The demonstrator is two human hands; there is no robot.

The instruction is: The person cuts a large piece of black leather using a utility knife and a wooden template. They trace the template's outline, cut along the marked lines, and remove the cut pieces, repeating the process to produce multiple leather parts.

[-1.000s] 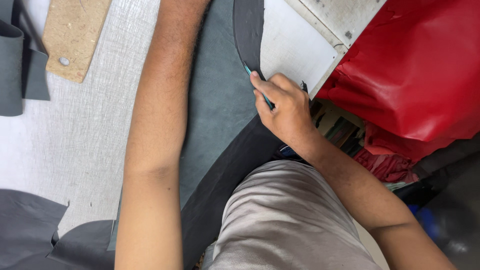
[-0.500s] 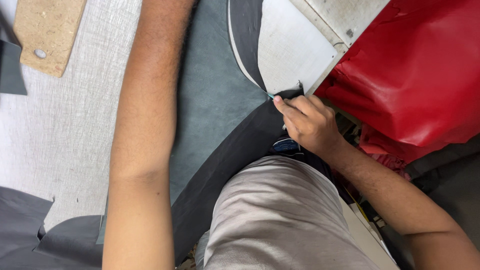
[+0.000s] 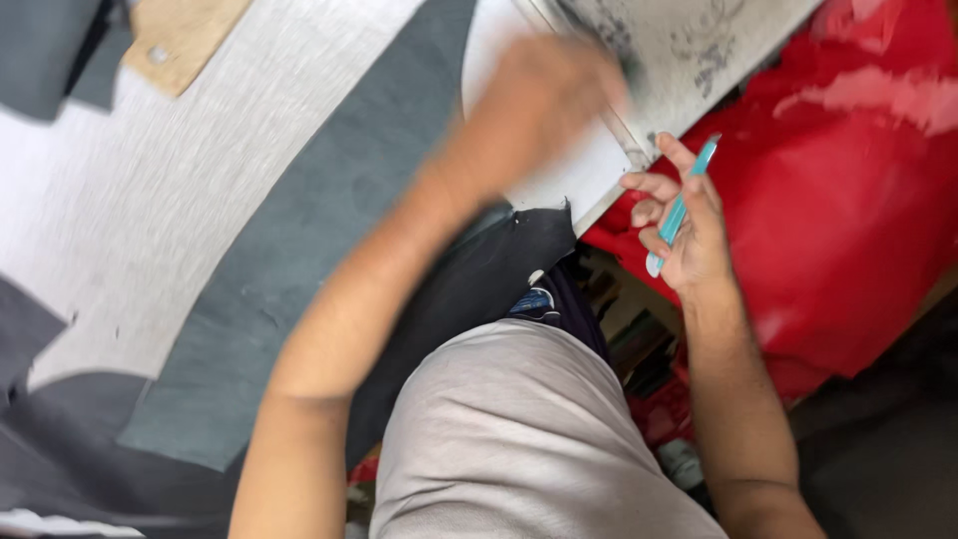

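Observation:
A long curved sheet of dark grey leather (image 3: 329, 230) lies across the white cutting table (image 3: 150, 200). Its darker lower end (image 3: 489, 269) hangs over the table edge by my lap. My right hand (image 3: 689, 225) is off the table to the right, over the red material, and holds a slim teal-handled knife (image 3: 681, 205) upright. My left hand (image 3: 554, 85) is blurred with motion above the white board near the table's far edge. Whether it grips anything is unclear.
A big sheet of red leather (image 3: 848, 190) drapes at the right. A tan cardboard template (image 3: 185, 35) with a hole lies at the top left, beside grey offcuts (image 3: 45, 50). More dark pieces (image 3: 40, 439) lie at the lower left. A metal table edge (image 3: 619, 150) runs diagonally.
My right hand has lifted the knife off the leather and moved right, clear of the table. My left arm has swung up and to the right across the sheet.

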